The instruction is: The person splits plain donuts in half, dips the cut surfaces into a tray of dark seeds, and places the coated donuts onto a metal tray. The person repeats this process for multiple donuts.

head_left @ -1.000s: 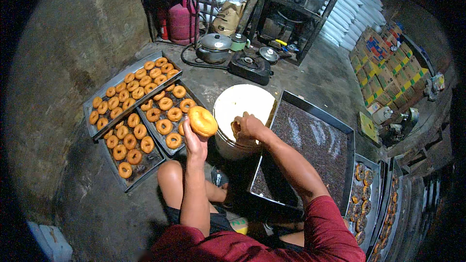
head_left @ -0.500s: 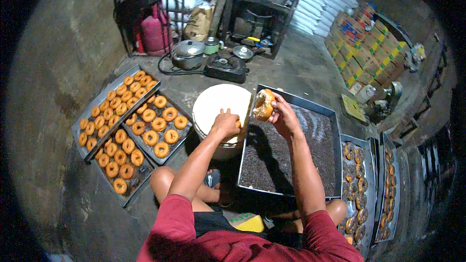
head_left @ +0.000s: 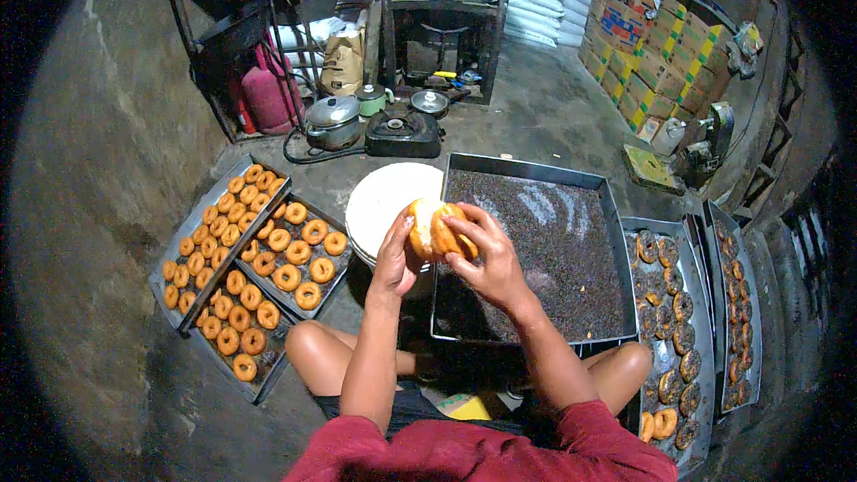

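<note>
My left hand (head_left: 394,257) is wrapped round a golden ring doughnut (head_left: 418,234) that shows white cream on its face. Against it my right hand (head_left: 489,257) grips a second doughnut (head_left: 457,230), the two pressed face to face or nearly so. Both are held above the gap between a round tub of white cream (head_left: 386,201) and a deep metal tray (head_left: 610,205). Dark chocolate sprinkles (head_left: 544,259) cover that tray's bottom, with a pale streaked patch near its far side. My fingers hide part of each doughnut.
Trays of plain doughnuts (head_left: 228,339) overlap at the left. Sprinkle-coated doughnuts (head_left: 683,337) lie on trays at the right. Beyond the tub stand a burner (head_left: 402,134), a lidded pot (head_left: 333,122) and a pink gas cylinder (head_left: 270,98). Stacked cartons (head_left: 661,62) line the far right.
My left hand has come up from the cream tub with its doughnut. My right hand has moved left and nearer to me, bringing its doughnut against the other. The view has shifted slightly.
</note>
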{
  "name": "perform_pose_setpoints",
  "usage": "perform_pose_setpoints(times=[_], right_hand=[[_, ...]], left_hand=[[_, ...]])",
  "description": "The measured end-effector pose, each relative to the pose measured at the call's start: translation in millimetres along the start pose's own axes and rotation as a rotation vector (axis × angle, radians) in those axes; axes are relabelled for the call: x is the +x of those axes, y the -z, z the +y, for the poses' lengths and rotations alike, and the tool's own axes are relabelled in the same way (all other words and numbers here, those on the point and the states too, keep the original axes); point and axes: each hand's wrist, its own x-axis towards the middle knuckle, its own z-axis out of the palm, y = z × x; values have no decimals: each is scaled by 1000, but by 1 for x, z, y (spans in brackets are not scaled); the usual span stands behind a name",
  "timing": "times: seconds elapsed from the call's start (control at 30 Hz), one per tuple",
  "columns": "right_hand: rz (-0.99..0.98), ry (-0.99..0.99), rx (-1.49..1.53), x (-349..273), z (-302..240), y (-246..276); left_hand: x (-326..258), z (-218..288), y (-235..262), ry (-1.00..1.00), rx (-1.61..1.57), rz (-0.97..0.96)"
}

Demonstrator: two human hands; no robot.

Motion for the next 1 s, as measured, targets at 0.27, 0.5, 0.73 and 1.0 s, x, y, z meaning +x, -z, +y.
perform_pose_setpoints(times=[0.27, 0.5, 0.73, 1.0], right_hand=[[-108, 8, 51, -25, -2, 33], [233, -660, 935, -47, 48, 32], [-56, -454, -77, -56, 110, 15], [-202, -5, -355, -77, 127, -44]], left_hand=[[-1, -30, -16, 158, -118, -16], [-5, -60, -44, -225, 838, -38], [-8, -34, -32, -320, 1074, 98], [-22, -28, -34, -276, 950, 118]])
